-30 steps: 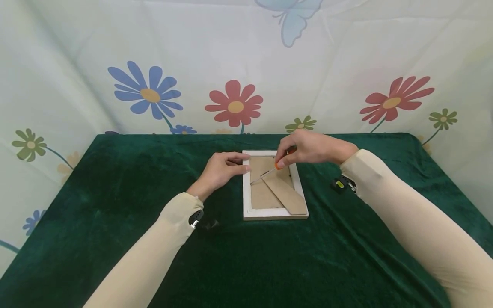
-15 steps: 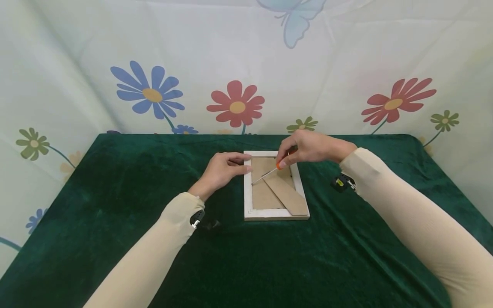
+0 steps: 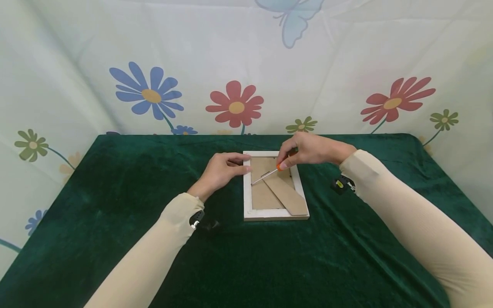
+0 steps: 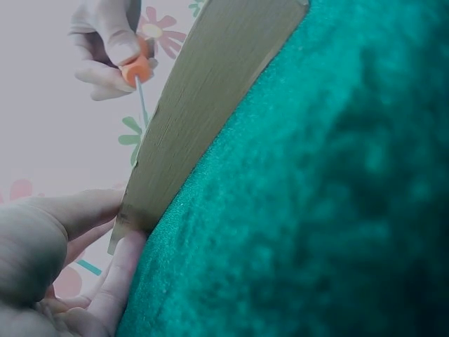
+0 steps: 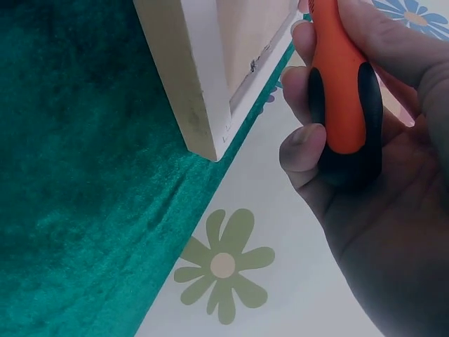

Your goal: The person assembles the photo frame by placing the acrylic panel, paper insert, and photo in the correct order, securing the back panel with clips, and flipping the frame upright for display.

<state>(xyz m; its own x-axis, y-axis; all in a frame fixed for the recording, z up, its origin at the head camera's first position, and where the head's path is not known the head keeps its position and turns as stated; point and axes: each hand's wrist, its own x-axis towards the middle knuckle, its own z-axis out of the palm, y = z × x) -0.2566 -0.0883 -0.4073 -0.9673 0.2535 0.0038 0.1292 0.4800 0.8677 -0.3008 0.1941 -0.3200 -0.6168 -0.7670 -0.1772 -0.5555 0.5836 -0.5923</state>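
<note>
A picture frame (image 3: 247, 201) lies face down, showing its white back rim and brown backing board (image 3: 263, 200). A slanted easel leg (image 3: 286, 197) crosses it toward the near right corner. My left hand (image 3: 220, 171) holds the frame's left side, thumb and fingertips on the rim; the left wrist view shows a finger against its wooden side (image 4: 203, 91). My right hand (image 3: 304, 149) grips a screwdriver with an orange and black handle (image 5: 344, 105). Its thin metal shaft (image 3: 265, 176) slants down left, tip at the inner left edge of the rim. The right palm wraps the handle's butt.
A dark green velvet cloth (image 3: 246, 261) covers the table. Behind it hangs a pale curtain (image 3: 185, 47) printed with flowers and a butterfly. A small black device (image 3: 340, 185) sits at the right wrist, another (image 3: 195, 218) at the left. Small dark tabs sit along the backing's edge.
Both hands keep their places on the frame and screwdriver, the tip staying at the left inner edge. The whole head view shifts only slightly.
</note>
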